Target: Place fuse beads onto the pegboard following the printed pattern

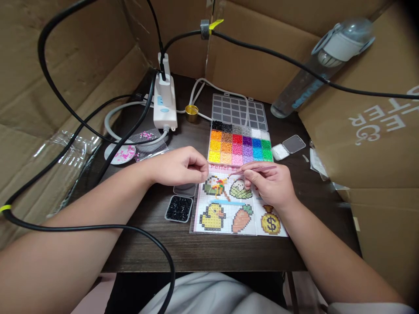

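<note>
My right hand (273,183) grips pink tweezers (253,171), which point left over a printed bead pattern sheet (203,203). A tiny dark spot shows near their tip, too small to name. On the sheet's upper left picture lies a cluster of yellow, orange, green and red beads (220,186). My left hand (183,168) is closed at the sheet's upper left edge, thumb and fingers together; whether anything is in them is hidden. Below it sits a small clear box of black beads (179,208). Behind both hands stands a sectioned bead case (240,141), sorted by colour, its lid tipped back.
A white power strip (165,107) stands behind on the left, beside a gold cup (191,113). Black cables (137,227) cross the left foreground. A white dish (111,155) holds pink beads. A bottle (322,65) leans against the cardboard wall (262,32). A small box (280,151) lies right.
</note>
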Action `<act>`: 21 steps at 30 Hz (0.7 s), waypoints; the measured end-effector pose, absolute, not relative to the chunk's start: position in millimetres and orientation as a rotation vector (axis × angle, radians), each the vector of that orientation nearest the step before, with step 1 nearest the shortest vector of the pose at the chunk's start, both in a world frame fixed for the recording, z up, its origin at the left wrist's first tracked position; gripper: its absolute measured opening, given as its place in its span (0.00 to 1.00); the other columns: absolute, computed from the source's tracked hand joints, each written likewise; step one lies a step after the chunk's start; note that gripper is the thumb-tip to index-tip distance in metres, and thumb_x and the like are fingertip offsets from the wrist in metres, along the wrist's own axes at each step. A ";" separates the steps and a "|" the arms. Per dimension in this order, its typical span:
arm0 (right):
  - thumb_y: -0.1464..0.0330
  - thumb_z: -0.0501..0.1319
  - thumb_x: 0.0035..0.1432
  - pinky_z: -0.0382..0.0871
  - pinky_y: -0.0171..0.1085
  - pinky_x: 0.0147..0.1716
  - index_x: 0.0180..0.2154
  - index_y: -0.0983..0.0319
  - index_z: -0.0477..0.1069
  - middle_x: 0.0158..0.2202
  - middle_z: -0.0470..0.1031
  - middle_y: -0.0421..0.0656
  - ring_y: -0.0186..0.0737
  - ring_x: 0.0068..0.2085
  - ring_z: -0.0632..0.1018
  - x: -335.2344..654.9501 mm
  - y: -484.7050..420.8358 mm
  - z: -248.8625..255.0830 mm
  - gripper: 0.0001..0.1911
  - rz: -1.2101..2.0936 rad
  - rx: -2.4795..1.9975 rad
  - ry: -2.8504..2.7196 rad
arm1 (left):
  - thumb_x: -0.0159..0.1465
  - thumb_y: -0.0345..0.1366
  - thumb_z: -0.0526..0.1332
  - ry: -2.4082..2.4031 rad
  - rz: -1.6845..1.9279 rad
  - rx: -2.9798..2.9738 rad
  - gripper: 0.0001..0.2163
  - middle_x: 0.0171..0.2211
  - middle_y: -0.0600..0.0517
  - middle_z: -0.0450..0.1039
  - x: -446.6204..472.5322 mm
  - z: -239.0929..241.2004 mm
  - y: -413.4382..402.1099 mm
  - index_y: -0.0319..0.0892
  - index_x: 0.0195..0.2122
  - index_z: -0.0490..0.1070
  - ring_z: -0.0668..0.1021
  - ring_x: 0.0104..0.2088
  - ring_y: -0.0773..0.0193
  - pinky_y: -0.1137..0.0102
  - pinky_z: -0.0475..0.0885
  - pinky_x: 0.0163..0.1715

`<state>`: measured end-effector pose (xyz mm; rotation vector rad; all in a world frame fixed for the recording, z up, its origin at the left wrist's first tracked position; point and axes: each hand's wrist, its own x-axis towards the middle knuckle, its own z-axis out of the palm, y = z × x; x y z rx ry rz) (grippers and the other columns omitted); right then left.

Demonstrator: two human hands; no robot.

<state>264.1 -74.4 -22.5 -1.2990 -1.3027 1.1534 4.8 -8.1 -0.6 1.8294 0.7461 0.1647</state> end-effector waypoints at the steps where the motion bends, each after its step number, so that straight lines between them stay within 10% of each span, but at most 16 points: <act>1: 0.68 0.71 0.52 0.72 0.33 0.17 0.31 0.63 0.82 0.19 0.76 0.39 0.32 0.18 0.74 264.1 -74.5 -22.0 0.04 1.153 -1.299 -1.303 | 0.57 0.41 0.62 0.747 0.165 1.827 0.10 0.23 0.53 0.69 4.8 -0.4 -8.1 0.38 0.26 0.73 0.69 0.25 0.67 0.72 0.63 0.26; 21: 0.71 0.70 0.53 0.71 0.31 0.16 0.31 0.63 0.82 0.18 0.76 0.39 0.31 0.18 0.74 264.1 -75.0 -20.7 0.02 1.145 -1.267 -1.317 | 0.57 0.41 0.62 0.746 0.170 1.816 0.10 0.23 0.53 0.67 5.2 0.2 -8.3 0.38 0.26 0.73 0.67 0.24 0.67 0.72 0.61 0.25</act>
